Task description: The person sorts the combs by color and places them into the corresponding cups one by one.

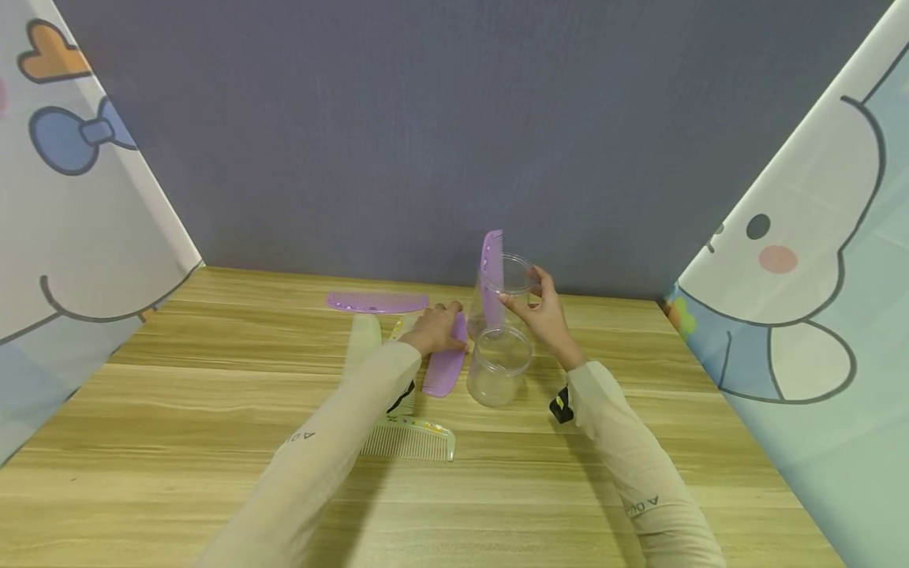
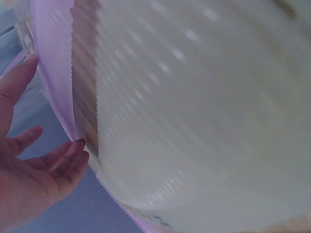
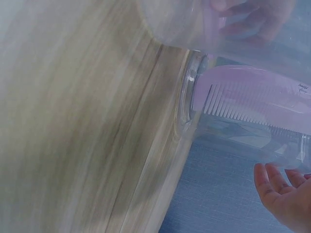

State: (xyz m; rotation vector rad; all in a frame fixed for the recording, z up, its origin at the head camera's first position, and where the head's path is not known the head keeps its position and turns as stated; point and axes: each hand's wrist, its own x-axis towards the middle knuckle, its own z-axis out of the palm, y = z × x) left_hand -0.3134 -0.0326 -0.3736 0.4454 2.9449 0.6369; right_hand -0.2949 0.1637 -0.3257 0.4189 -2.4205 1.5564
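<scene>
Head view, our left hand (image 1: 439, 330) grasping a purple comb (image 1: 445, 371) flat on the table (image 1: 213, 410), our right hand (image 1: 541, 314) gripping the far clear jar (image 1: 513, 285) holding an upright purple comb (image 1: 492, 276), left wrist view, our fingers (image 2: 68, 160) relaxed beside comb teeth, right wrist view, our fingertips (image 3: 274, 182) spread beside the jar.

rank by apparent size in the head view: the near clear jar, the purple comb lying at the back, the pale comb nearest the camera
1. purple comb at the back and pale comb: about equally long, unsure
2. near clear jar: shortest, though bulkier
</scene>
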